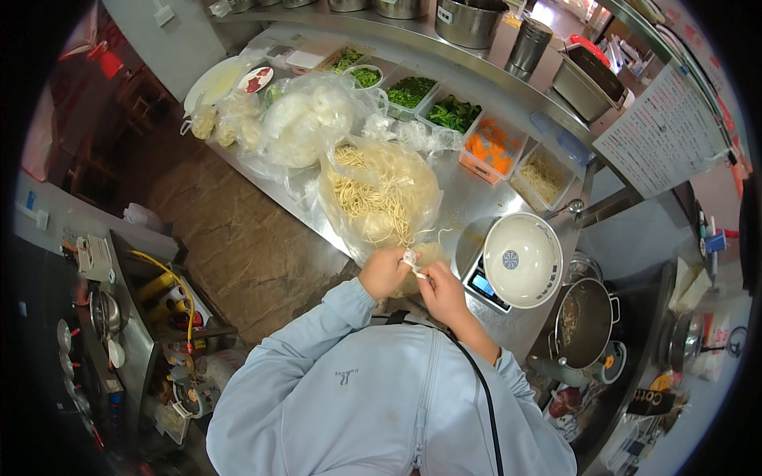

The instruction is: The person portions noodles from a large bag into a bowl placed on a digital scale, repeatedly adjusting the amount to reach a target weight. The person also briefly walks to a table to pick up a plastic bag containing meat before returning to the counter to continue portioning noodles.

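Note:
My left hand (384,272) and my right hand (442,293) are close together at the table's front edge. Both pinch the twisted neck of a small clear plastic bag (411,259). Its pale yellow body (430,252) shows behind and below my fingers, partly hidden by them. Just beyond my hands lies a large clear bag (419,178), its mouth spread, with loose yellow noodles (363,190) in it. A few strands trail out onto the steel. To the right, a white bowl (524,256) rests on a digital scale (485,288) with a lit display.
Clear tubs of chopped greens (411,90), leafy greens (453,113), carrot slices (489,147) and bean sprouts (539,175) line the back. Small tied noodle bags (226,128) and a large white bag (309,122) lie left. A steel shelf (357,25) overhangs the far edge. A deep pot (586,324) stands right.

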Available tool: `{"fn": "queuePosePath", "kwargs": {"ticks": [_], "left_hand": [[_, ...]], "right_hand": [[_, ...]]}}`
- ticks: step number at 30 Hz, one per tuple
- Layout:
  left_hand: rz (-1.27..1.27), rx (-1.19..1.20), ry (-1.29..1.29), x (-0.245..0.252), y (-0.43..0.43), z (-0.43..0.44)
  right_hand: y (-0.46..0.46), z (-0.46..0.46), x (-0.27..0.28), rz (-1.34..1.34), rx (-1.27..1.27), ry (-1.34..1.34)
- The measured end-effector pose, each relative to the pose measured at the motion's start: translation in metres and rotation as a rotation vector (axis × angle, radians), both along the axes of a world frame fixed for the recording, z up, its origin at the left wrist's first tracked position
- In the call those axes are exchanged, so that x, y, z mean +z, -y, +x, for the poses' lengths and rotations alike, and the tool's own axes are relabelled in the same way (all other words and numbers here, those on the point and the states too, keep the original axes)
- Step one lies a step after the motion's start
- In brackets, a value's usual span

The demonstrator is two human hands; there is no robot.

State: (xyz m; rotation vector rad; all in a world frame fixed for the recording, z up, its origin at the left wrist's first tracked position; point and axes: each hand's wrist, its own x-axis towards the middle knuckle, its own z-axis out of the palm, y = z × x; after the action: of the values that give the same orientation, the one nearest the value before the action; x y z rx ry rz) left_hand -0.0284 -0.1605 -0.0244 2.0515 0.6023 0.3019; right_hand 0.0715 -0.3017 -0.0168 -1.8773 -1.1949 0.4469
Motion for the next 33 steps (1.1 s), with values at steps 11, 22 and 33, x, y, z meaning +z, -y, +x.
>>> {"fn": "queuePosePath", "kwargs": {"ticks": [11,22,33], "left_hand": [[-0.423,0.101,0.201,-0.009,-0.025,-0.017],[-0.595,0.359,0.341,-0.040,-0.032,-0.027],[0.444,-0.556,-0.189,-0.022,0.002,0.018]], "right_hand": [[0.025,0.001,-0.030,0.194,-0.359,-0.074],[0.101,-0.008,-0.102,-0.100,-0.697,-0.687],[0.065,0.004,0.001,0.233,-0.212,-0.445]]}}
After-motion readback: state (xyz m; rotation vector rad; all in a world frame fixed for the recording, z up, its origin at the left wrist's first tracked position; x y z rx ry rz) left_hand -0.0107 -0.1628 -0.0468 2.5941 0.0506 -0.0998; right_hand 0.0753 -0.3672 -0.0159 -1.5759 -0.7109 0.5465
